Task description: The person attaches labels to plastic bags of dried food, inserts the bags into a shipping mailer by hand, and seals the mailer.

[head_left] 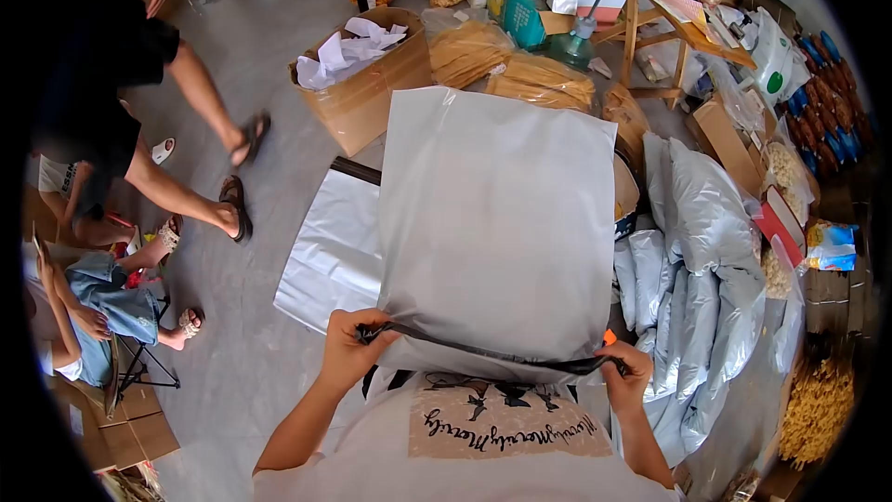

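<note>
A large grey-white plastic mailing bag (497,223) hangs spread out in front of my body. Its dark-edged mouth is nearest me, stretched between both hands. My left hand (358,339) is closed on the left corner of that edge, the dark strip bunched in its fingers. At the right corner, my right hand (627,367) pinches the same edge. Partly hidden behind the bag, another white mailing bag (327,246) with a dark strip lies flat on the floor to the left. Whether anything is inside the held bag cannot be made out.
Filled grey bags (711,223) are heaped at the right. A cardboard box (358,98) with white paper stands ahead, beside packs of brown sticks (469,51). A wooden table (692,23) is at upper right. One person walks at left; another person sits below.
</note>
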Available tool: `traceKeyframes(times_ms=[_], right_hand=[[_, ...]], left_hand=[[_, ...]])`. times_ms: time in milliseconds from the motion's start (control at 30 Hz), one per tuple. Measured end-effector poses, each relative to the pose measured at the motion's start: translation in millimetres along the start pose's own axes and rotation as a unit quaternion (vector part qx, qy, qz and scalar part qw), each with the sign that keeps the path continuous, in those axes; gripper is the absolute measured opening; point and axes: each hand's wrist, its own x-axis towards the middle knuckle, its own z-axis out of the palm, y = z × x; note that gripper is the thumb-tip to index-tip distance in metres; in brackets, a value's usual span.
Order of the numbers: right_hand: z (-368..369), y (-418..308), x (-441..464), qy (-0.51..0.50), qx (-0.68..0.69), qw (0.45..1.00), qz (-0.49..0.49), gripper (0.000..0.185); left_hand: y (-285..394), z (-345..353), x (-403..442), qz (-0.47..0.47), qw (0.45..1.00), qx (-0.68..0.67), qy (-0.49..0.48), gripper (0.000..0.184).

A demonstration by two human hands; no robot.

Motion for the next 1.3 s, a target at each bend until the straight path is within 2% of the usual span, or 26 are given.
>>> traceKeyframes(times_ms=[33,100,133,167,233,267,300,400,433,500,533,567,633,667,700,800,833,900,967,1033,1100,1133,1167,1233,1267,1300], right_hand=[[4.6,4.4,-2.3,0.000,-0.001,1.000,0.001,0.008],[10.2,18.7,-5.6,0.090,-0.052,0.990,0.098,0.006],[9.0,21.0,-4.2,0.061,-0.017,0.980,0.190,0.013],[6.6,22.0,-5.2,0.063,-0.019,0.979,0.191,0.013],[1.5,22.7,-6.7,0.016,-0.048,0.988,0.149,0.009],[-2.7,14.0,-7.4,-0.011,-0.059,0.992,0.108,0.004],[-4.9,3.3,-4.2,-0.007,-0.063,0.992,0.111,0.004],[-9.9,-9.1,7.4,-0.084,-0.035,0.993,0.077,0.020],[-11.2,-5.7,8.3,-0.076,-0.040,0.993,0.079,0.020],[-15.1,-3.0,8.8,-0.058,-0.061,0.996,0.001,0.022],[-11.0,-6.1,9.6,-0.028,-0.076,0.997,-0.018,0.018],[-7.4,-2.9,6.8,-0.018,-0.082,0.996,-0.015,0.018],[0.5,8.1,3.8,0.107,-0.061,0.992,0.016,0.009],[5.4,0.5,4.5,0.106,-0.007,0.983,0.147,0.008],[5.0,13.0,2.6,0.110,-0.008,0.983,0.150,0.008],[8.5,41.0,5.2,0.049,0.032,0.973,0.223,0.017],[7.6,35.0,7.7,0.048,0.034,0.974,0.221,0.017],[1.4,28.7,9.3,0.032,-0.002,0.989,0.145,0.015],[-5.6,33.3,12.1,0.026,0.025,0.981,0.189,0.016],[-8.6,51.2,21.3,-0.026,-0.015,0.976,0.217,0.021],[-9.5,63.7,28.9,-0.048,-0.077,0.979,0.180,0.026],[-10.0,49.9,37.4,-0.062,-0.056,0.977,0.195,0.028],[-21.8,34.1,50.7,-0.133,-0.101,0.956,0.242,0.023],[-28.9,17.6,75.3,-0.083,-0.126,0.978,0.143,0.017],[-26.9,1.4,88.0,-0.091,-0.125,0.978,0.140,0.017],[-21.8,-19.1,101.8,-0.067,-0.125,0.986,0.090,0.013]], left_hand=[[2.8,-2.1,0.1,-0.001,1.000,0.000,-0.001,0.005],[10.1,-9.3,1.6,-0.141,0.990,0.002,-0.022,0.004],[4.3,-14.9,5.6,-0.200,0.977,-0.045,-0.053,0.009],[3.2,-20.6,4.4,-0.200,0.977,-0.047,-0.055,0.009],[8.2,-29.3,3.8,-0.068,0.973,0.072,-0.209,0.016],[27.5,-33.5,3.6,-0.103,0.958,0.063,-0.260,0.023],[23.4,-36.3,3.3,-0.102,0.957,0.060,-0.265,0.023],[14.8,-50.8,4.0,-0.044,0.974,-0.030,-0.219,0.022],[13.5,-51.7,5.9,-0.041,0.972,-0.033,-0.227,0.022],[7.6,-48.4,3.7,0.001,0.990,-0.049,-0.132,0.015],[4.6,-44.9,0.9,-0.014,0.995,-0.048,-0.085,0.006],[2.3,-39.9,0.9,-0.011,0.994,-0.052,-0.096,0.006],[-0.5,-28.4,2.6,0.043,0.995,-0.035,0.085,0.007],[-0.3,-23.7,4.2,0.018,0.994,-0.049,0.099,0.009],[-6.3,-21.3,6.0,0.017,0.994,-0.049,0.094,0.009],[-20.8,-17.6,10.6,-0.074,0.990,-0.079,0.087,0.009],[-16.5,-17.7,12.3,-0.072,0.990,-0.077,0.089,0.009],[-4.5,-20.7,11.2,-0.024,0.998,-0.023,0.059,0.007],[-8.5,-23.3,17.9,-0.032,0.997,0.046,0.046,0.006],[-30.7,-15.9,24.0,-0.046,0.994,0.082,0.057,0.006],[-37.5,-9.7,26.1,-0.016,0.999,0.026,0.034,0.005],[-34.6,-13.4,26.8,-0.007,1.000,0.020,0.013,0.005],[-31.4,-18.1,28.1,0.003,1.000,0.013,-0.011,0.005],[-24.8,-26.1,31.4,0.021,0.999,0.035,-0.010,0.006],[-23.3,-26.9,31.5,0.042,0.997,0.054,-0.023,0.007],[-22.9,-24.4,31.1,0.041,0.998,0.054,-0.017,0.007]])
